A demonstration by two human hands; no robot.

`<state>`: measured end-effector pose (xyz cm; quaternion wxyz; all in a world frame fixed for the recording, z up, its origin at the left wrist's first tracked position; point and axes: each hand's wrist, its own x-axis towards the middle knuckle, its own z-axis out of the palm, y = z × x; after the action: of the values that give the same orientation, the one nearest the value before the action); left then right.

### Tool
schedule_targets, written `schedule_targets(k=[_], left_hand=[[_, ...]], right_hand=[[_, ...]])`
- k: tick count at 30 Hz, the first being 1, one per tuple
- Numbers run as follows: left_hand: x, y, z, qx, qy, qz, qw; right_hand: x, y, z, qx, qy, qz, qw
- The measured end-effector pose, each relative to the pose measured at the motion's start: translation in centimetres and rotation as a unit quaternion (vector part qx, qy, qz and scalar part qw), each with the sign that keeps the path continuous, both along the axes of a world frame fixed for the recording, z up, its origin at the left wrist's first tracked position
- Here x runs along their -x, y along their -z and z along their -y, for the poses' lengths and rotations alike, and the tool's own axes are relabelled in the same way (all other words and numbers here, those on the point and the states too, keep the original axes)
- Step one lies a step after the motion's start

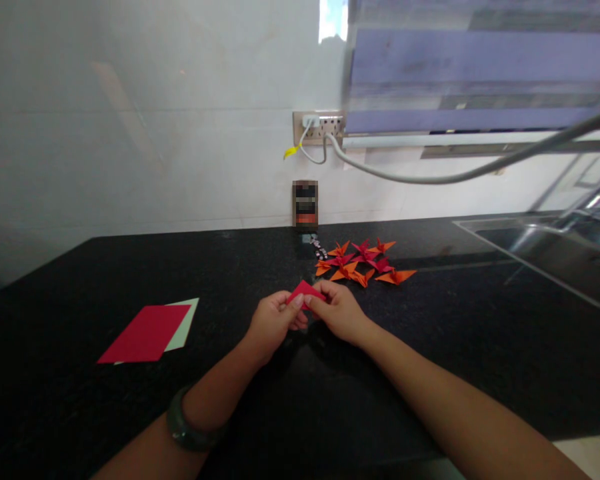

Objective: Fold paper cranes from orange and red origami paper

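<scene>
Both my hands meet over the middle of the black countertop [430, 373]. My left hand [273, 323] and my right hand [340, 312] pinch a small folded piece of red paper [304, 292] between their fingertips, holding it just above the counter. A dark green bangle [187, 427] circles my left wrist. Behind my hands lies a cluster of several folded red and orange paper cranes [363, 262].
A red paper square [145, 333] lies on a pale green sheet [185, 330] at the left. A small dark device [305, 204] leans on the white wall below a wall socket [320, 127] with cables. A steel sink [555, 250] is at the right.
</scene>
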<state>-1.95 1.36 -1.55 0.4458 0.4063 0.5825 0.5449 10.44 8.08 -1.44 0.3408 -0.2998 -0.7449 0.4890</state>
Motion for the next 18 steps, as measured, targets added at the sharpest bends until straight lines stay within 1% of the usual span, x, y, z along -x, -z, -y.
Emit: schedule_targets(k=[3,6,11,14,18], left_hand=[[-0.01,-0.06,0.09,-0.022,0.007,-0.026,0.999],[-0.02,-0.13,0.14,-0.038,-0.001,-0.037,0.999],[0.06,-0.22,0.17,-0.051,-0.013,-0.048,0.997],[0.16,-0.11,0.15,-0.054,-0.012,-0.048,0.997],[0.19,0.05,0.10,-0.048,-0.011,-0.046,0.998]], right_hand=[[-0.02,-0.12,0.09,0.004,-0.003,0.000,1.000],[0.00,-0.22,0.12,0.015,-0.008,0.011,1.000],[-0.03,-0.43,0.07,0.053,-0.043,0.046,0.997],[-0.07,-0.32,0.04,0.046,-0.051,0.047,0.997],[-0.13,-0.05,0.04,0.018,-0.051,0.044,0.998]])
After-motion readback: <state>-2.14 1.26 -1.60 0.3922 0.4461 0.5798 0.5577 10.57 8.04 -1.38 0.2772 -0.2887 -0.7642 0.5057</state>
